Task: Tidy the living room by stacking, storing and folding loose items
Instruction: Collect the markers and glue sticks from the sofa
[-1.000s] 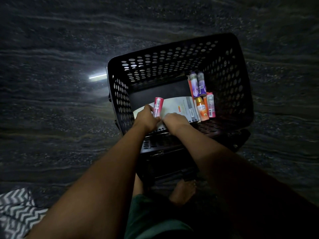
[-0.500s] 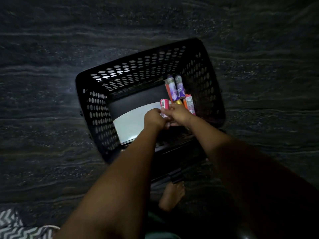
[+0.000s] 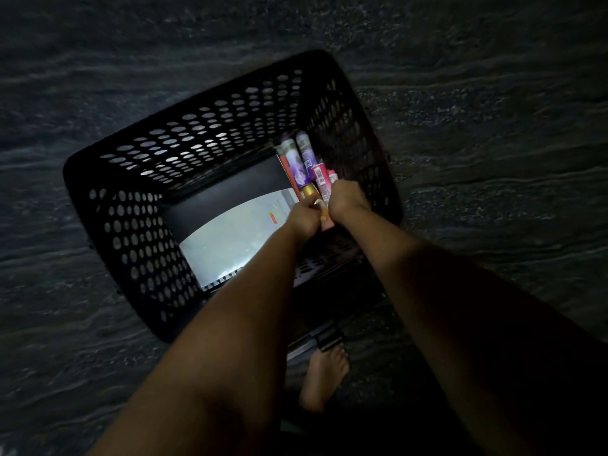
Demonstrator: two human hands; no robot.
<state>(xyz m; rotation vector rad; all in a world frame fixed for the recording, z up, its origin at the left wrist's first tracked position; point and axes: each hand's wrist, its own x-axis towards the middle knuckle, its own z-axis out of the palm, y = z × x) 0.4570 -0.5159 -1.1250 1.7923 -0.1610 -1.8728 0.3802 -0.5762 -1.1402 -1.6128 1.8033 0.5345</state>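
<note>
A black perforated plastic basket (image 3: pixel 138 205) stands on the dark floor. Inside lie a flat white box (image 3: pixel 230 238) and, along the right wall, a row of spray cans: two purple ones (image 3: pixel 301 159), an orange one with a gold top (image 3: pixel 311 191) and a pink one (image 3: pixel 320 179). Both my hands are inside the basket at that row. My left hand (image 3: pixel 304 218) presses against the orange can. My right hand (image 3: pixel 347 200) is closed around the pink can. The cans' lower ends are hidden by my hands.
The floor is dark streaked stone all around the basket. My bare foot (image 3: pixel 324 376) stands just behind the basket's near wall. The lighting is dim.
The pink can went from my left hand over the white box to the can row on the right, where my right hand now grips it. The view has shifted, leaving the basket farther left.
</note>
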